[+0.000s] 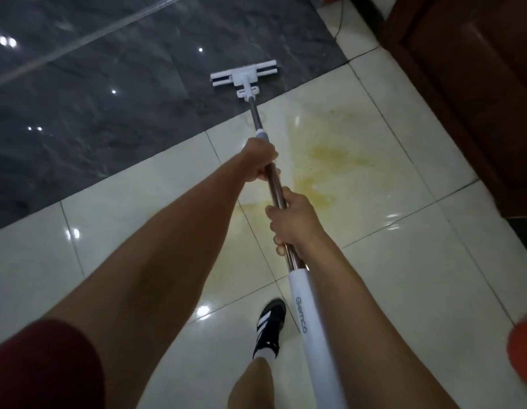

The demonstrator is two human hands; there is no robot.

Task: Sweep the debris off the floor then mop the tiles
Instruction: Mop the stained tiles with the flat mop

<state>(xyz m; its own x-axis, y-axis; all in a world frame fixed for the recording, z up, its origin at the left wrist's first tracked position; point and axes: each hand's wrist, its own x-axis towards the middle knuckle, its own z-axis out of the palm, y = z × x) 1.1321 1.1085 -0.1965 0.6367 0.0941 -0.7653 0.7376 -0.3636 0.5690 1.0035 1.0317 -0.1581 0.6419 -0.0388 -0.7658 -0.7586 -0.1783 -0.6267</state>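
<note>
I hold a mop by its metal pole [273, 184], which runs from the lower right up to a white and dark flat mop head [244, 73]. The head rests on the dark marble floor [94, 93] just past the edge of the white tiles [132, 219]. My left hand [260, 160] grips the pole higher up, near a grey collar. My right hand [291, 221] grips it lower, just above the white handle sleeve [311, 329]. A yellowish wet stain [324, 160] spreads over the white tiles right of the pole.
A dark brown wooden cabinet [474, 84] stands along the right side. A thin cable [340, 22] lies on the tiles at the top, near something red. My foot in a black striped shoe [269, 329] is on the tiles below my hands.
</note>
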